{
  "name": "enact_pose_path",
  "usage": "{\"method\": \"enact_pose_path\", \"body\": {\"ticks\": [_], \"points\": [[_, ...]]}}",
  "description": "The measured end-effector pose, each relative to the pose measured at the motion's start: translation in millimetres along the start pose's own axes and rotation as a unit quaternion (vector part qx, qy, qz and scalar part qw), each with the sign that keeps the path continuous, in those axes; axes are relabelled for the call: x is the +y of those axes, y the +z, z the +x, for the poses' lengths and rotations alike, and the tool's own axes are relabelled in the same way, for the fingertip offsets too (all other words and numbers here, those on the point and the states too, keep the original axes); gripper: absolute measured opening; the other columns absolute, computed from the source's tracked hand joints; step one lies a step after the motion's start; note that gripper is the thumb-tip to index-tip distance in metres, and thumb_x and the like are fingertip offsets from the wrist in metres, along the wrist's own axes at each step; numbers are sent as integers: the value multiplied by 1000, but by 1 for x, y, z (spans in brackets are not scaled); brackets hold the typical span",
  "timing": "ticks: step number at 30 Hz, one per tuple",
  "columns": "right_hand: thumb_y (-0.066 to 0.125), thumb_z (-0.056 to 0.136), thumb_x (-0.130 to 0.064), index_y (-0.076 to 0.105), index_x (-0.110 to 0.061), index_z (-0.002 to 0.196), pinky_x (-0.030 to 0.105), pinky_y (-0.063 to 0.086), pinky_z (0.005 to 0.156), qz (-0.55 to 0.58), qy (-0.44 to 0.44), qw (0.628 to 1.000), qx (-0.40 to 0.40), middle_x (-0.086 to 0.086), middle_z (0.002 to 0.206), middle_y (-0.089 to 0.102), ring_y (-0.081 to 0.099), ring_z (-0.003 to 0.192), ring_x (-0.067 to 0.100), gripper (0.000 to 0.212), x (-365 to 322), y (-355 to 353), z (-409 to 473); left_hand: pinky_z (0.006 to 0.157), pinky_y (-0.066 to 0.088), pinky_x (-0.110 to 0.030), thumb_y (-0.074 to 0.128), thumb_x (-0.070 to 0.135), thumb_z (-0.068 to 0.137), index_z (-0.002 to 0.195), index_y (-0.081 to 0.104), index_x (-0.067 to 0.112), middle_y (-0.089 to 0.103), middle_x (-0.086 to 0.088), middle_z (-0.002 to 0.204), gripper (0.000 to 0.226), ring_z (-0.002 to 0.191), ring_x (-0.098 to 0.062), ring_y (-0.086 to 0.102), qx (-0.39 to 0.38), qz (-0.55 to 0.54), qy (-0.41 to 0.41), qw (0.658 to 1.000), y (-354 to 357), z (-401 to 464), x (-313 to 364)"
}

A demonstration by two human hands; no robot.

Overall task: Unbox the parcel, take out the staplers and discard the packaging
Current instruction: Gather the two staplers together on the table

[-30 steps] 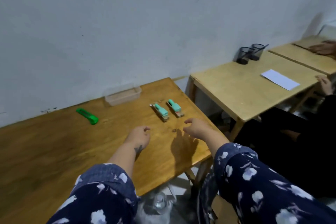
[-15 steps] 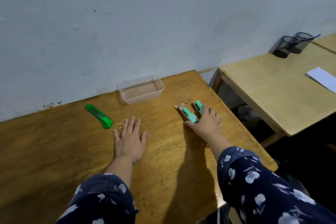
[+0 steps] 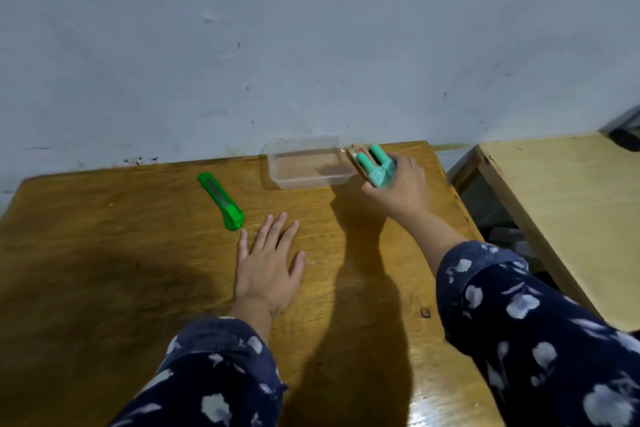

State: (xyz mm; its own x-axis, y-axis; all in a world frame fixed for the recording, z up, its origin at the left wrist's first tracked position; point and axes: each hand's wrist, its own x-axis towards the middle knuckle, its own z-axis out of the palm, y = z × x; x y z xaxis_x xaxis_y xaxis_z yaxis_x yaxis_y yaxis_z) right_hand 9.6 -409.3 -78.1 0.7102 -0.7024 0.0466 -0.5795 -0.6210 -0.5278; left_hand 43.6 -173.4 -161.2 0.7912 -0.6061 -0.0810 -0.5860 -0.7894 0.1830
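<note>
- The staplers [image 3: 372,163] are out of any packaging; no parcel or wrapping shows on the table [image 3: 104,253].
- The right hand [image 3: 398,191] grips both staplers together, raised beside the right end of the clear tub [image 3: 308,163].
- The left hand [image 3: 268,263] lies flat, fingers spread, near the green cutter [image 3: 221,196].
- Judged left: setting the staplers down, probably in the tub.

Mint-green staplers [image 3: 372,163] are seen right of a clear container [image 3: 304,163], a bright green cutter [image 3: 221,201] left of it, all on brown wood [image 3: 104,270], below navy white-flowered sleeves [image 3: 540,319].
</note>
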Motion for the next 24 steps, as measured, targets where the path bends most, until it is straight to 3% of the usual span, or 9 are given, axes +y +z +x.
{"method": "enact_pose_path", "body": {"ticks": [7, 15, 24], "points": [[80, 68, -32, 42, -18, 137, 40, 48, 96, -58, -121, 978, -161, 3, 131, 52, 53, 115, 21, 79, -54, 16, 47, 119, -2, -49, 7, 57, 92, 151, 5, 39, -4, 14, 160, 62, 147, -8, -11, 2, 4, -6, 1000, -4, 0, 2], [77, 70, -18, 40, -18, 140, 39, 48, 97, -99, -132, 937, -308, 7, 134, 51, 51, 117, 26, 80, -90, 54, 89, 118, -4, -49, 18, 58, 95, 150, 11, 39, 0, 15, 160, 59, 147, -7, -10, -7, -21, -7, 1000, -7, 4, 0], [71, 74, -10, 40, -28, 138, 46, 44, 102, -122, -159, 927, -317, 10, 136, 43, 48, 119, 30, 73, -97, 91, 92, 118, -5, -49, 21, 60, 93, 149, 16, 40, 3, 15, 160, 59, 146, -5, -9, -12, -48, -18, 999, -9, 6, -2]]}}
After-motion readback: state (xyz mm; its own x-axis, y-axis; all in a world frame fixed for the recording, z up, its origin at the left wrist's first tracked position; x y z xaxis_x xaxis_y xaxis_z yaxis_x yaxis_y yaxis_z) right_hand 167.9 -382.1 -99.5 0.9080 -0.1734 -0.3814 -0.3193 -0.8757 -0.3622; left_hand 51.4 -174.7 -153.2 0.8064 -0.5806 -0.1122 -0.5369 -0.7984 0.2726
